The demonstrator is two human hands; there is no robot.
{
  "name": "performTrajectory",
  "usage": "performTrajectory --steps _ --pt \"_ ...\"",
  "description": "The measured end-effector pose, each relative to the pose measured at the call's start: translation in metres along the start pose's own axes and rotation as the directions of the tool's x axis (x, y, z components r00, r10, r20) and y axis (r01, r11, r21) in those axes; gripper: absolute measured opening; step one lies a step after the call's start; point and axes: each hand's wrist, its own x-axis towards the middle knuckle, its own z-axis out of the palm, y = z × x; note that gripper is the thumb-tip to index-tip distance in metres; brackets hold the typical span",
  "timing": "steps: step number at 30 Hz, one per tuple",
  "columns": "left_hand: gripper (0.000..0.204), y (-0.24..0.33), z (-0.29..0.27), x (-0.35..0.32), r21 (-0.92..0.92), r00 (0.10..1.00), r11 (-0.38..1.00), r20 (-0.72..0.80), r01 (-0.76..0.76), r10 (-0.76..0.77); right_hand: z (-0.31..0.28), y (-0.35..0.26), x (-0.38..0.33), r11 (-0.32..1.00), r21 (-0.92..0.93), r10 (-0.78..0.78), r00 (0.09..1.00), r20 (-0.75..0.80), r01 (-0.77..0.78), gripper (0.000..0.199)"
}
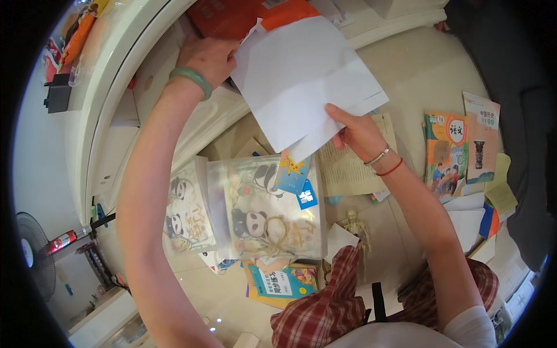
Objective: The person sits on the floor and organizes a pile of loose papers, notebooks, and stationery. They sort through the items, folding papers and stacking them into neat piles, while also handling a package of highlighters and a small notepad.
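Note:
My right hand (pixel 361 136) grips a stack of white paper sheets (pixel 301 75) by the near right edge, thumb on top and fingers underneath. At the stack's far left side my left hand (pixel 209 61), a green bangle on its wrist, has its fingers closed on the edge. The sheets are held tilted over an open white drawer and the floor, and one corner at the top is bent up. Just below them a blue card with a yellow giraffe (pixel 292 171) lies on a clear bag with panda pictures (pixel 272 209). Beyond the sheets is an orange package (pixel 220 17), partly covered.
A second panda bag (pixel 184 217) lies on the left. A printed page (pixel 351 168), a small skeleton model (pixel 353 223) and a teal workbook (pixel 284 283) are on the tiled floor. Textbooks (pixel 447 152) lie to the right. White cabinet edges (pixel 110 75) border the left.

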Motion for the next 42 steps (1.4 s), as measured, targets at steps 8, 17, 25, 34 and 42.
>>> performTrajectory --steps 8,17,25,34,42 --pt "0.016 0.013 -0.006 -0.001 -0.012 0.988 0.989 0.05 0.149 -0.148 -0.003 0.012 0.008 0.999 0.033 0.012 0.99 -0.142 -0.007 0.038" --pt "0.023 0.018 -0.002 0.001 0.041 0.993 0.993 -0.034 0.113 -0.111 0.002 -0.012 -0.005 0.99 -0.088 -0.126 0.954 -0.272 0.106 0.045" --pt "0.024 0.01 -0.005 -0.008 0.194 0.998 0.98 -0.051 0.051 -0.042 0.014 -0.002 -0.003 0.785 0.604 0.103 0.99 0.099 -0.142 0.03" --pt "0.014 0.008 0.001 -0.005 -0.053 0.983 0.99 -0.119 0.132 -0.138 0.007 0.014 -0.003 0.825 0.559 0.124 0.992 -0.027 -0.088 0.033" --pt "0.014 0.01 -0.003 -0.006 -0.087 0.982 0.986 -0.109 0.144 -0.153 -0.005 0.016 -0.012 0.749 0.659 0.038 0.997 0.074 -0.077 0.038"
